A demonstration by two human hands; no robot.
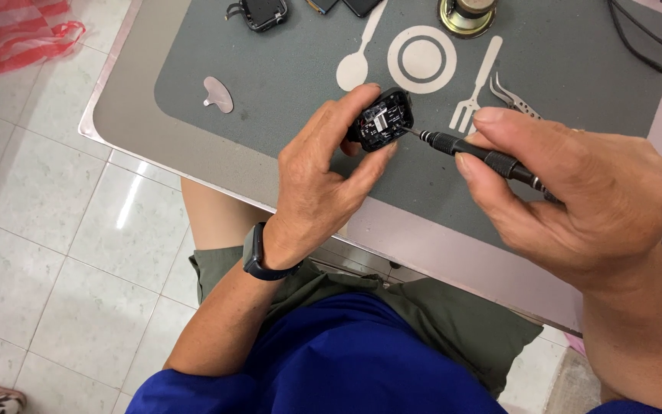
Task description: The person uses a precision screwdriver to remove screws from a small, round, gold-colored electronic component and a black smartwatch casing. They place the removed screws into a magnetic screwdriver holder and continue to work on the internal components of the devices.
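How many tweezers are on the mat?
1 that I can see: tweezers lie on the mat beside the printed fork, just above the right hand, which may hide others.

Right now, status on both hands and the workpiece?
Left hand grips small black device, opened side up. Right hand holds screwdriver, tip at the device's edge. Tweezers nearby, clear.

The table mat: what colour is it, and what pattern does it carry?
Grey mat, white spoon-plate-fork outline; head view.
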